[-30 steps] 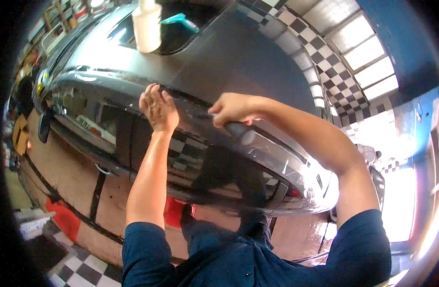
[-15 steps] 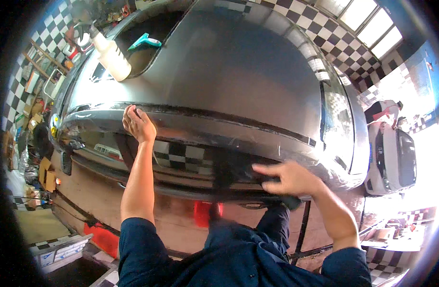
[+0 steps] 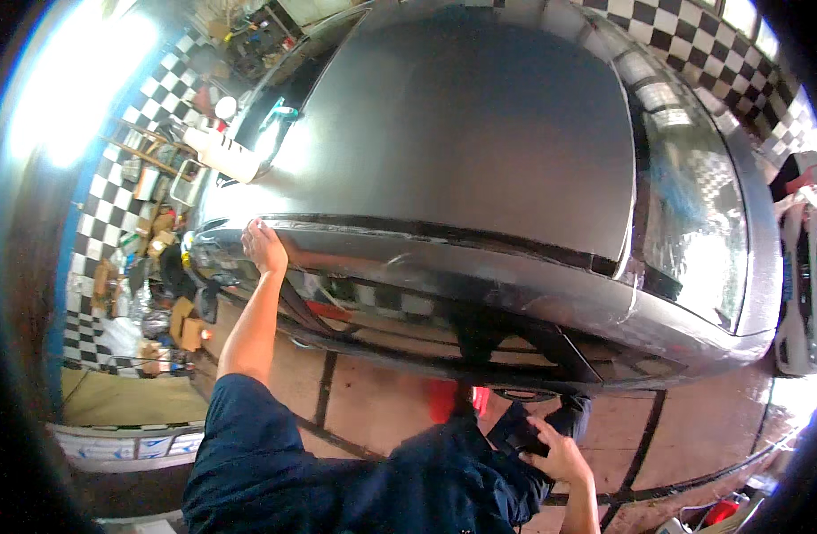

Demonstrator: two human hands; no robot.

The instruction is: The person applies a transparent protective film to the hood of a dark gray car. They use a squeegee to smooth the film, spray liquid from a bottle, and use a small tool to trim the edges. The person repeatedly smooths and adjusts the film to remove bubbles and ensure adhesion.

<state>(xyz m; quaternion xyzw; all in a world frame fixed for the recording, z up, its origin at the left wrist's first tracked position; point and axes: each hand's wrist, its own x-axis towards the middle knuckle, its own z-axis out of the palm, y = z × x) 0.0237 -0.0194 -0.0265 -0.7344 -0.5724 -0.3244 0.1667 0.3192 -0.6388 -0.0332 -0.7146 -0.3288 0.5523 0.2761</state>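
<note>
A dark car roof (image 3: 444, 133) fills the middle of the view, with a black groove (image 3: 444, 233) along its near edge. My left hand (image 3: 266, 246) rests at the left end of that groove, its fingers bent and pressed together. Whatever lies under the fingertips is hidden. Low on the right, my right hand (image 3: 555, 452) is beside my dark trousers, fingers and thumb apart around a dark flap or pouch (image 3: 513, 431). I see no tool clearly in it. A white spray bottle (image 3: 226, 156) lies on the roof's left part, near a teal-handled scraper (image 3: 282, 111).
Cardboard boxes (image 3: 188, 325) and clutter line the left wall. The rear glass (image 3: 693, 214) looks wet at the right. Behind it stands another car (image 3: 800, 267). Below the side windows runs a tan floor (image 3: 382, 383) with dark strips.
My right hand has dropped from the car's side, where it was blurred near a dark object, down to my trousers. My left hand stays at the roof edge. The view has swung leftward.
</note>
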